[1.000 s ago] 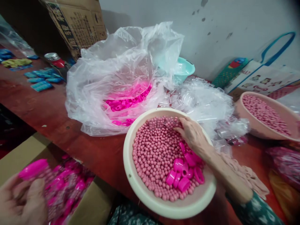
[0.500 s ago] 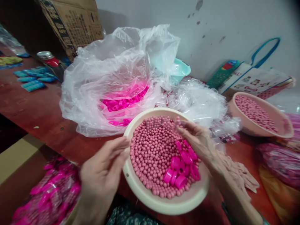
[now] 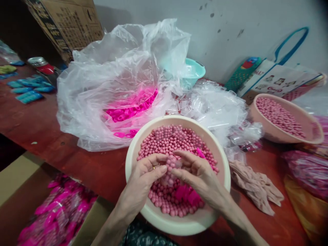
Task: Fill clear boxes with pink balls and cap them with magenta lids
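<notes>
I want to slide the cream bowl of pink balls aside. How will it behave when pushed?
The cream bowl looks rigid and should slide whole. The pink balls are round and loosely heaped, so they would likely roll and shift. Heaped this full, it is probably fairly heavy.

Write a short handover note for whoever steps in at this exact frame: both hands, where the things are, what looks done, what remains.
Left hand and right hand: both over the cream round plastic basin, fingertips pinching together a small clear piece filled with pink balls; exact grip unclear.
Basin: holds small pink round balls and bright pink plastic caps, partly under the right hand.
Done: pink packed pieces lie in the cardboard box at lower left.
Left: many balls in the basin; more caps in the clear plastic bag behind.
</notes>
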Available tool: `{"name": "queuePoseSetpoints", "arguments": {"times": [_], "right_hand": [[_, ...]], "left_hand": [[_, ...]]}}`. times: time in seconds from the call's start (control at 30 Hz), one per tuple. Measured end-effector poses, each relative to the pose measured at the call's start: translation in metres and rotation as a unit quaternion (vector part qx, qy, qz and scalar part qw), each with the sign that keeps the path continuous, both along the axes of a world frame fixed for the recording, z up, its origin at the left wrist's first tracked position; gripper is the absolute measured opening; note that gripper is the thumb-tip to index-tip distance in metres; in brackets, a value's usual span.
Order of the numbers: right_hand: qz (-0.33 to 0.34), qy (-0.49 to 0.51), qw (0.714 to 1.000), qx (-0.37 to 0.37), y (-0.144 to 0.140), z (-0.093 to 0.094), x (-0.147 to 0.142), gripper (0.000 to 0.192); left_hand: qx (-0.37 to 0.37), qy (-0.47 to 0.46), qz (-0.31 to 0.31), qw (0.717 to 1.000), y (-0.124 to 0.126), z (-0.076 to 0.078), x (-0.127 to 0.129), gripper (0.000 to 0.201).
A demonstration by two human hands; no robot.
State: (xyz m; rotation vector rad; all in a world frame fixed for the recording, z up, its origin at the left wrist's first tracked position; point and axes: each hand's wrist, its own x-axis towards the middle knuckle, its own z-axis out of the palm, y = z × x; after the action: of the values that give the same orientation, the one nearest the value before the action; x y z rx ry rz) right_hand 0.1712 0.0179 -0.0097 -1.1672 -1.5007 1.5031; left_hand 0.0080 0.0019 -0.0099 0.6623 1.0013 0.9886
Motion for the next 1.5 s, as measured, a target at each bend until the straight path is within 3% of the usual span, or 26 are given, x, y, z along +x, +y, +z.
{"name": "queuePoseSetpoints", "arguments": {"times": [0.13, 0.27, 0.5, 0.6, 0.67, 0.77, 0.83, 0.9, 1.0, 1.17, 1.33, 1.5], "right_hand": [[0.015, -0.04, 0.999, 0.012, 0.006, 0.008, 0.007, 0.026], [0.032, -0.009, 0.998, 0.052, 0.003, 0.002, -0.001, 0.015], [-0.004, 0.05, 0.999, 0.018, 0.0, 0.002, -0.007, 0.021], [-0.037, -0.037, 0.998, 0.043, 0.007, 0.004, 0.008, 0.026], [-0.053, -0.169, 0.978, 0.113, 0.011, -0.002, 0.021, 0.025], [0.007, -0.378, 0.902, 0.21, 0.011, -0.023, 0.036, 0.017], [0.058, -0.463, 0.851, 0.242, 0.005, -0.039, 0.041, 0.016], [0.087, -0.489, 0.826, 0.267, -0.004, -0.048, 0.046, 0.019], [0.143, -0.464, 0.829, 0.278, -0.022, -0.043, 0.058, 0.034], [0.232, -0.433, 0.843, 0.219, -0.038, -0.017, 0.077, 0.056], [0.221, -0.459, 0.833, 0.216, -0.033, -0.022, 0.067, 0.055], [0.178, -0.477, 0.805, 0.305, -0.039, -0.026, 0.057, 0.056]], "left_hand": [[-0.049, -0.039, -0.003, 0.998, -0.001, 0.001, -0.001, 0.012], [-0.056, -0.058, -0.02, 0.997, -0.002, 0.0, -0.001, 0.02], [-0.008, -0.041, -0.043, 0.998, -0.002, -0.003, -0.003, 0.032], [0.003, -0.007, -0.034, 0.999, -0.002, -0.005, -0.003, 0.029], [0.009, 0.014, -0.028, 0.999, -0.002, -0.006, -0.003, 0.026], [0.015, 0.033, -0.027, 0.999, -0.003, -0.007, -0.004, 0.025], [0.018, 0.042, -0.025, 0.999, -0.004, -0.007, -0.004, 0.026], [0.018, 0.048, -0.021, 0.998, -0.004, -0.007, -0.004, 0.026], [0.02, 0.045, -0.012, 0.999, -0.003, -0.007, -0.003, 0.025], [0.028, 0.022, 0.007, 0.999, -0.003, -0.007, -0.003, 0.024], [0.029, 0.028, 0.012, 0.999, -0.003, -0.007, -0.003, 0.023], [0.024, 0.002, 0.023, 0.999, -0.004, -0.005, -0.004, 0.023]]}}
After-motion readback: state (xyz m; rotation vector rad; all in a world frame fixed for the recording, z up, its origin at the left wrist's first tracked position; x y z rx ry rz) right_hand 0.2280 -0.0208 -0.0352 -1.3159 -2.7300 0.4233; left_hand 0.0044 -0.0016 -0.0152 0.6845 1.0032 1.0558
